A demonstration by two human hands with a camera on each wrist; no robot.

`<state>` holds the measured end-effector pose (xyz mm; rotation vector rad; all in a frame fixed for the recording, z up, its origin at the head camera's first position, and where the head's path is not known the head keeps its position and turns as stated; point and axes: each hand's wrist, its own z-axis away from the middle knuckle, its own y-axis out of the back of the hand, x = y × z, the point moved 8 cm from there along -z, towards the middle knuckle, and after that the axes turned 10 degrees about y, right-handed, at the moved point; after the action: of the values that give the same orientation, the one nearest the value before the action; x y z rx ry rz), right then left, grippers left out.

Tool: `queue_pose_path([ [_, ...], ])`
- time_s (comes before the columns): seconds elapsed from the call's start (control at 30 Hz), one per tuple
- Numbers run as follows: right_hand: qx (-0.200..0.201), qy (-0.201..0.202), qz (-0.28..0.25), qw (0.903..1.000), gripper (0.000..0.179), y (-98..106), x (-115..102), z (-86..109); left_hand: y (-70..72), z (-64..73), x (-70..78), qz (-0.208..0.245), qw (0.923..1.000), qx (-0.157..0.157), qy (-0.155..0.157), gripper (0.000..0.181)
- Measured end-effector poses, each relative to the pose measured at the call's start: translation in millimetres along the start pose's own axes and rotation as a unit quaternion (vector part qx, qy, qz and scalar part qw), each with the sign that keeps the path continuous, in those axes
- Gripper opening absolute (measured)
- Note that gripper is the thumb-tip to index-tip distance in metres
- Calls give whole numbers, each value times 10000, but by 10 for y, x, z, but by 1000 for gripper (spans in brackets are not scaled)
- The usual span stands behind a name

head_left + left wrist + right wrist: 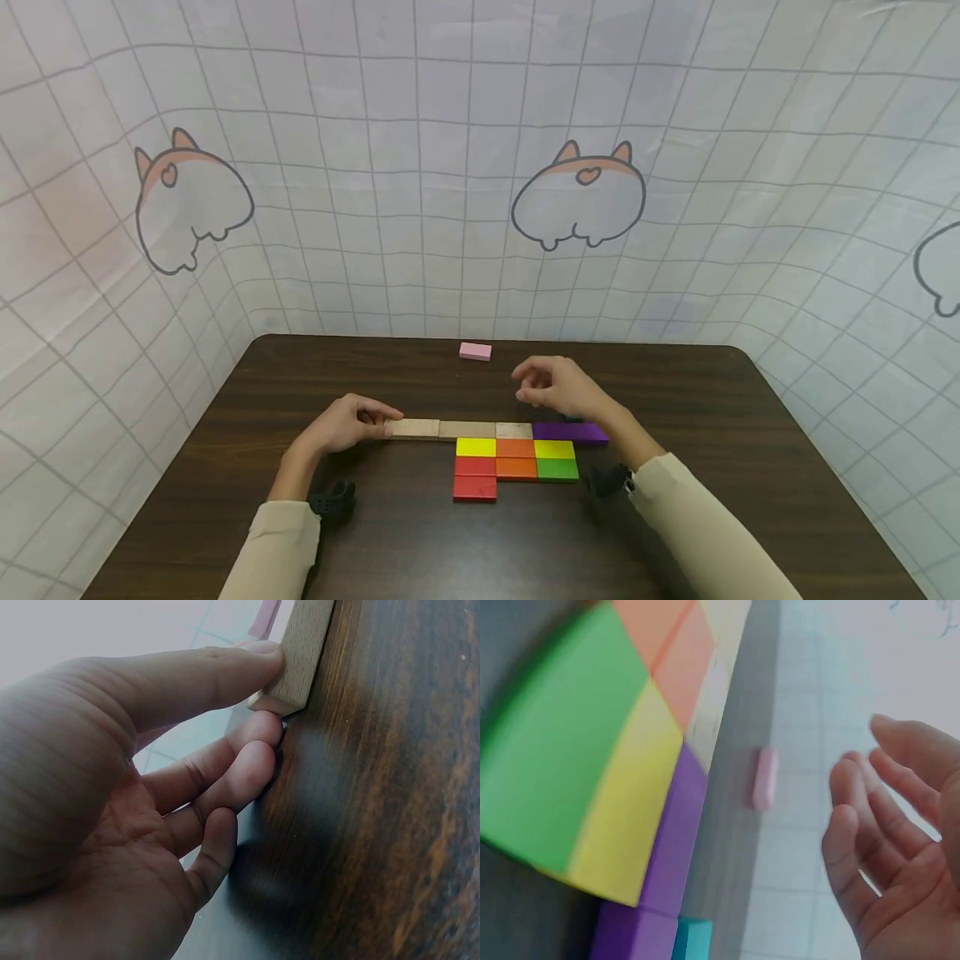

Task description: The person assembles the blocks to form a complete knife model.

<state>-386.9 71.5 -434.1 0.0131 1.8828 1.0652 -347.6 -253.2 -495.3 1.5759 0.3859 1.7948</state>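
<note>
In the head view, my left hand (pixel 347 423) pinches the left end of a plain wooden block (pixel 416 428), the outermost in a row of wooden blocks. The left wrist view shows the thumb on the face of that block (pixel 309 656), with the other fingers low by the table. My right hand (pixel 561 387) is raised behind purple blocks (pixel 570 432) at the row's right end. Its fingers are loosely bent with nothing between them. Yellow, orange, red and green blocks (pixel 557 470) lie flat against the near side of the row.
A pink block (pixel 475 352) lies near the far edge of the dark wooden table (pixel 360 550). Behind the purple blocks is a teal block (pixel 693 941), mostly covered by the right forearm in the head view. A white gridded curtain (pixel 390 275) surrounds the table's back and sides.
</note>
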Motion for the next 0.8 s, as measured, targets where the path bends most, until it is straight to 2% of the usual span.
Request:
queue_pose_path([
  [0.13, 116, -225, 64, 9997, 34, 55, 210, -206, -1, -4, -7, 34, 10000, -26, 17, 24],
  [0.3, -36, -478, 139, 9988, 48, 5, 382, -448, 4, -5, -11, 37, 10000, -13, 58, 23],
  [0.47, -203, -582, 39, 9981, 53, -82, 507, -663, 10, -1, -20, -17, 9999, 98, 106, 22],
  [0.8, -182, -1009, -195, 9945, 63, -161, 745, -872, -10, -7, -5, -38, 10000, 90, -14, 22],
])
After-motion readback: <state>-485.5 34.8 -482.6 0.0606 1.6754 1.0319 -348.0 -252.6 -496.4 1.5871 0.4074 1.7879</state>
